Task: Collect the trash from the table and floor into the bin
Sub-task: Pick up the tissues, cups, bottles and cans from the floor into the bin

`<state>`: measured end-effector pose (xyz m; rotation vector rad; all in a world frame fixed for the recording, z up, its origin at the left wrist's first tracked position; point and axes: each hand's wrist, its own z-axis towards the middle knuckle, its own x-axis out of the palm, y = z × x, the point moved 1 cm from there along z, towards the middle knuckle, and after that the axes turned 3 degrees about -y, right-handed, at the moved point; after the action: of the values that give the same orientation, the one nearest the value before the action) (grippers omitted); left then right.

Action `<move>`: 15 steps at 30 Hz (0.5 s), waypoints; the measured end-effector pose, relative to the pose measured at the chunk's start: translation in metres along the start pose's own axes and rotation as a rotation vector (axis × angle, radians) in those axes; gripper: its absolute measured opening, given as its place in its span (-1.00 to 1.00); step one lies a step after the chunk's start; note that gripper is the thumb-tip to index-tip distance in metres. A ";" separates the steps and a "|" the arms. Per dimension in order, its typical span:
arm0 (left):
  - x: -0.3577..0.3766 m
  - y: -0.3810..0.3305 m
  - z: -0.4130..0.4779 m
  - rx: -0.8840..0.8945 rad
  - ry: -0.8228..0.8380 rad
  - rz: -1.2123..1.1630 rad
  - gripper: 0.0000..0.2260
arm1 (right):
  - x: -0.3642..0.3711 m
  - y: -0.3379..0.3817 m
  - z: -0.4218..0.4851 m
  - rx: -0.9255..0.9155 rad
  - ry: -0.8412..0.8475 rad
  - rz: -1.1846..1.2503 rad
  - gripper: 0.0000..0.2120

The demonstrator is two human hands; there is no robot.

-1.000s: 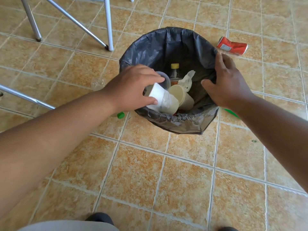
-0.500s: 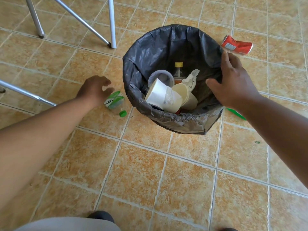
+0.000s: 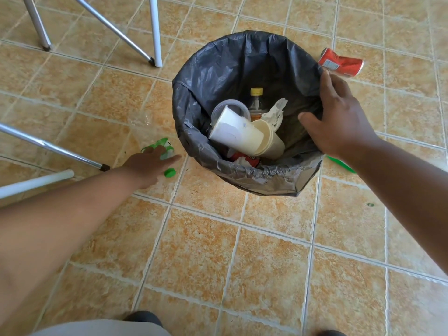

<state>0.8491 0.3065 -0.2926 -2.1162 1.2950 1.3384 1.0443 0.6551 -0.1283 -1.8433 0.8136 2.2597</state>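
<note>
Fingers of our left hand [image 3: 148, 164] reach out nearly straight over the crushed green-labelled bottle [image 3: 167, 144], which lies on the tiles just beside the bin [image 3: 218, 76]; we cannot tell if they grip it. A green cap [image 3: 169, 172] sits beside that hand. Our right hand [image 3: 339, 122] spreads wide over the bin's right rim. Paper cups [image 3: 234, 133] lie inside, and a red can [image 3: 341, 62] rests on the floor just beyond the bin

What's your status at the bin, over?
Left hand open at green-labelled bottle, left of bin. Right hand open at bin rim. Red can, green cap on floor. Nothing blocking.
</note>
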 end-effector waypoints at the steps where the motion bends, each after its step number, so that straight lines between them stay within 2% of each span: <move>1: 0.002 -0.002 -0.002 0.015 -0.018 0.052 -0.25 | 0.000 0.000 0.000 -0.001 -0.001 -0.001 -0.23; 4: 0.005 -0.003 -0.007 0.042 -0.032 0.117 -0.50 | 0.000 0.000 0.001 0.000 -0.001 0.000 -0.23; 6: 0.004 0.004 -0.010 0.042 -0.043 0.081 -0.54 | 0.000 0.000 0.001 0.006 0.003 0.003 -0.23; 8: -0.003 0.017 -0.013 -0.025 -0.128 -0.053 -0.52 | 0.000 0.000 0.001 0.007 0.010 0.001 -0.22; 12: -0.040 0.043 -0.015 -0.301 -0.519 -0.411 -0.41 | 0.000 0.000 0.000 0.007 0.016 0.000 -0.22; 15: -0.082 0.047 -0.020 -0.326 -0.894 -0.636 -0.40 | 0.000 0.000 0.000 0.013 0.025 -0.002 -0.21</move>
<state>0.8090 0.3102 -0.2045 -1.5151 0.0463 1.8848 1.0439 0.6555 -0.1283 -1.8696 0.8273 2.2292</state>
